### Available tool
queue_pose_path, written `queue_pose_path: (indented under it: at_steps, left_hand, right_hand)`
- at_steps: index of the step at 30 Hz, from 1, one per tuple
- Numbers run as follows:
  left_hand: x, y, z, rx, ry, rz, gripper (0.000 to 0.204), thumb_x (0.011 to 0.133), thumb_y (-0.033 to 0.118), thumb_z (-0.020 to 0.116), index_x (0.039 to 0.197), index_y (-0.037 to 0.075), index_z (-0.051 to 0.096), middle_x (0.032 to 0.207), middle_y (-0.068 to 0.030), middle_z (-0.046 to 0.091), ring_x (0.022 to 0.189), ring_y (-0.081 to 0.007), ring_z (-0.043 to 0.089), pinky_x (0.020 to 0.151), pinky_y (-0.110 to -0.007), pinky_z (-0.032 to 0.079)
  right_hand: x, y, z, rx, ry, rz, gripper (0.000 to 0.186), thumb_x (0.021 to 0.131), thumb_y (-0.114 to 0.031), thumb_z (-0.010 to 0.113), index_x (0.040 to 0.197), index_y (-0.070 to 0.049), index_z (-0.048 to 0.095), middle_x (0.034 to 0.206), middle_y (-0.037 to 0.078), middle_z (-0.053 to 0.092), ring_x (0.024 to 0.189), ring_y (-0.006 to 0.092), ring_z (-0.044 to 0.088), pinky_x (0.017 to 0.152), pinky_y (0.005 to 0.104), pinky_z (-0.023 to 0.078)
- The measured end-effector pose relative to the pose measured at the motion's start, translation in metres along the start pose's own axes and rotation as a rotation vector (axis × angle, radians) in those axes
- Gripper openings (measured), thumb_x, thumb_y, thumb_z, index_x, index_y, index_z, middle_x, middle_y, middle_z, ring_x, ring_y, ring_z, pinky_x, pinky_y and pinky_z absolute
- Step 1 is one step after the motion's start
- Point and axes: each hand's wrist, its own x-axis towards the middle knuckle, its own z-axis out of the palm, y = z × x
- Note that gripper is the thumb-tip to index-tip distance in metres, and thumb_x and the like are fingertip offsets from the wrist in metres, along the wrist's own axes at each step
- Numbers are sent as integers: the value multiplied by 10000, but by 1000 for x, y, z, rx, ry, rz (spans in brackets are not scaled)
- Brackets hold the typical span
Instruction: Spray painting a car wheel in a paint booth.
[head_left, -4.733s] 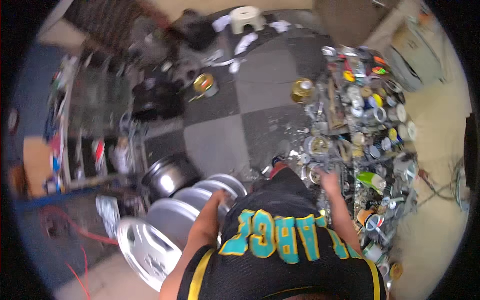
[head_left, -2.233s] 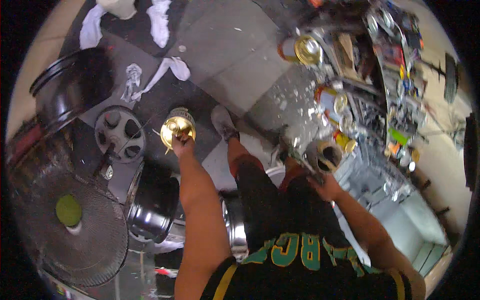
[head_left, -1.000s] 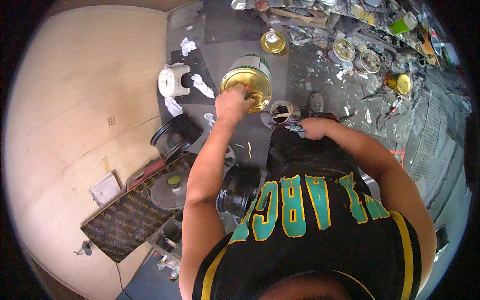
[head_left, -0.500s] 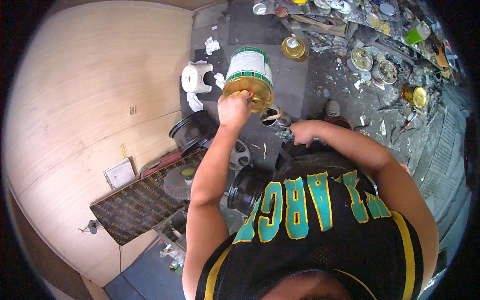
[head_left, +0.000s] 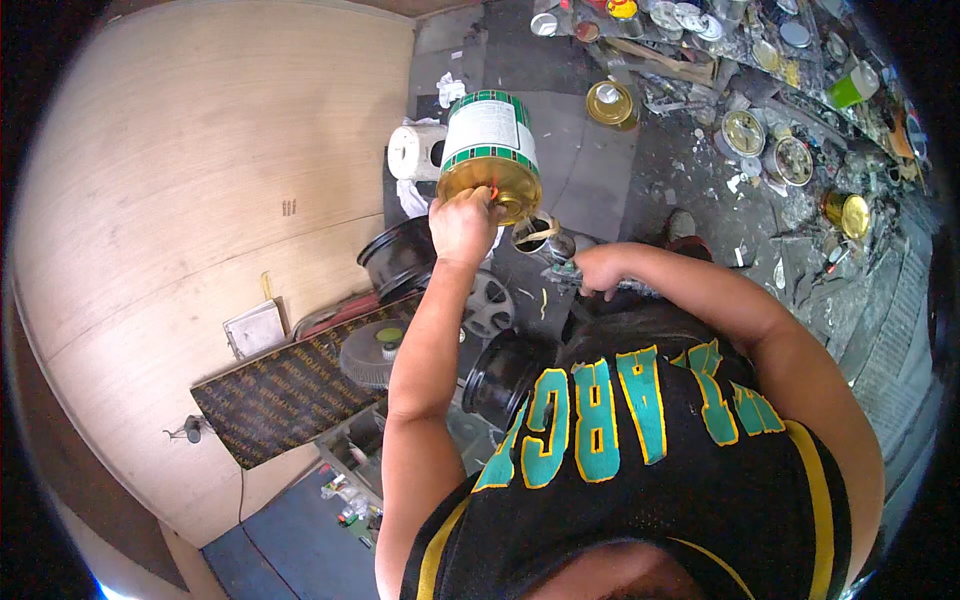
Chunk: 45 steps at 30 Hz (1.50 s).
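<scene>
My left hand point(head_left: 465, 225) grips the gold top point(head_left: 465, 180) of a green-and-white can point(head_left: 488, 125), which is tilted with that end down toward me. Just below its right edge is a container point(head_left: 528, 235) with dark contents and a pale stick across its mouth; whether liquid is flowing cannot be seen. My right hand point(head_left: 600, 268) is closed on a metallic, greenish object point(head_left: 562, 272) beside that container. A small red piece point(head_left: 494, 193) shows by my left fingers.
A pale wooden wall point(head_left: 200, 200) stands left, with a white stool point(head_left: 405, 152), black wheel rims point(head_left: 385, 260) and a fan point(head_left: 365, 355) beside it. A gold-lidded can point(head_left: 608, 100) stands ahead. Cluttered tins and debris point(head_left: 740, 135) fill the right side.
Since the earliest frame, my left hand has left the silver discs and taken the can. In the last second the can has tipped further and my right hand has shifted slightly left and down.
</scene>
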Motion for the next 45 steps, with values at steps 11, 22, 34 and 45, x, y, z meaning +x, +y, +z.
queue_pose_path:
  at_steps: [11, 22, 34, 45]
  left_hand:
    - [2, 3, 2, 10, 1, -1, 227, 712, 293, 788, 797, 142, 641, 744, -49, 671, 723, -268, 680, 715, -419, 468]
    - [11, 5, -1, 32, -7, 19, 261, 715, 316, 792, 869, 147, 666, 792, -56, 690, 747, -261, 690, 732, -411, 483]
    - [26, 5, 1, 30, -87, 18, 284, 740, 348, 782, 897, 139, 672, 806, -61, 698, 764, -274, 694, 735, -414, 484]
    - [116, 2, 101, -283, -531, -54, 581, 732, 525, 750, 1024, 28, 676, 932, -234, 698, 910, -405, 674, 804, -469, 530]
  right_hand:
    - [-4, 1, 0, -9, -49, -23, 299, 894, -118, 665, 1065, 123, 620, 1006, 183, 684, 780, 246, 695, 595, 351, 619]
    - [13, 16, 3, 58, -34, -62, 205, 867, -48, 665, 992, 114, 672, 959, 184, 693, 742, 257, 674, 526, 384, 615]
    - [7, 17, 1, 125, 37, -63, 242, 873, -68, 667, 1018, 125, 661, 927, 180, 686, 744, 252, 675, 531, 369, 600]
    - [50, 119, -1, -168, 398, -162, 264, 793, -160, 632, 919, 67, 683, 926, 246, 699, 826, 378, 682, 745, 495, 531]
